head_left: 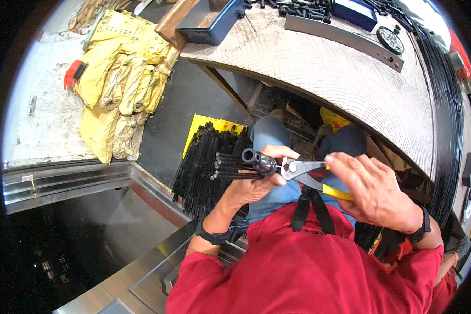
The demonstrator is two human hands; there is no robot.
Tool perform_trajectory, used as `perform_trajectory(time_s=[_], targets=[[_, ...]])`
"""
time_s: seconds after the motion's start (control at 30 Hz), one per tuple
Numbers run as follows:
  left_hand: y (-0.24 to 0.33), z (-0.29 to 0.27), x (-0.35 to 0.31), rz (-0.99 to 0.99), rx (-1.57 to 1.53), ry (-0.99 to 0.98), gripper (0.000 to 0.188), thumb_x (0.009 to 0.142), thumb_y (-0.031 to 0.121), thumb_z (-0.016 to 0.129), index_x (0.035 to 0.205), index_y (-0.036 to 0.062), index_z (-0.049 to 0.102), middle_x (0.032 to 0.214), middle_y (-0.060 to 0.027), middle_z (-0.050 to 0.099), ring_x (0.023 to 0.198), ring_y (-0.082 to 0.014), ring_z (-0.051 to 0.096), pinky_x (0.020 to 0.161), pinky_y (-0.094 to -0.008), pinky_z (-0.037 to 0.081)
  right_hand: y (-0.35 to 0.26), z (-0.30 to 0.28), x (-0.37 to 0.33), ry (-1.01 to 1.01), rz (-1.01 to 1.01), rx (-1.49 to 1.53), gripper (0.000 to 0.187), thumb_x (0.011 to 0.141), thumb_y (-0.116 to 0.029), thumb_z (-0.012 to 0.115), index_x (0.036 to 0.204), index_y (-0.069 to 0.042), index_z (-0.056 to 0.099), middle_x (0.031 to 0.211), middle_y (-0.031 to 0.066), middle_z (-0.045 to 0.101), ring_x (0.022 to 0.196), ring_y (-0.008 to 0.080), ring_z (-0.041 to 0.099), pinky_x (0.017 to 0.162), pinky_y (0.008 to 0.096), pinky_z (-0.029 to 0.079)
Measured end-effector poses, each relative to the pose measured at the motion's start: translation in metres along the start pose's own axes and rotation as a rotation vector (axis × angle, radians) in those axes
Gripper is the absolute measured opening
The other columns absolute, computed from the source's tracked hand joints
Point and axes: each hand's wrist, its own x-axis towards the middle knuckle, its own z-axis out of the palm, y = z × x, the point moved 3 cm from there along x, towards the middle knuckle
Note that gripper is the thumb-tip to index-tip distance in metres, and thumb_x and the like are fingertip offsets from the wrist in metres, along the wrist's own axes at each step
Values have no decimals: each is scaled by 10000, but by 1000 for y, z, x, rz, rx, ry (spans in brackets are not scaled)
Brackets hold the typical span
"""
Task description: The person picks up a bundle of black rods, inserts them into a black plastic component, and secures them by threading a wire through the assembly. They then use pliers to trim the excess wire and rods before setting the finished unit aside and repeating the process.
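Observation:
My left hand (256, 180) grips a bundle of thin black rods (235, 166) together with a short black tube whose open end faces left. My right hand (369, 191) holds yellow-handled pliers (303, 171); their metal jaws close against the black piece at my left hand's fingertips. Both hands sit above my lap, over blue trousers and a red shirt. Beneath my left hand lies a large pile of long black rods (206, 167) on a yellow sheet (209, 125).
A patterned workbench (329, 78) curves across the top, bearing a grey metal bar (345, 39), a blue box (356, 13), a round black disc (390, 40) and black wire coils (445, 104). Yellow sacks (123, 78) lie on the floor at left. Steel sheets (68, 183) sit lower left.

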Motion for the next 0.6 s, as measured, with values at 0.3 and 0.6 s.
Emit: perform_trajectory(time_s=[0.3,0.6], targets=[[1,0,-4,40,-36,-83,645,685,547,624,1039,12,561,890,-54,556,816,-148,531,726,-288,429,29,15,4,-375,31,953,480,803,-261,584,1204,-64,408,1039,145,540,745,252,593,599,328,503],[2,10,-11,49,-147,51,485,812,386,601,1065,-10,479,997,-65,508,857,-113,471,767,-263,395,13,-6,22,57,-87,-281,279,671,-79,546,946,-34,544,1067,149,493,914,260,505,770,374,403]])
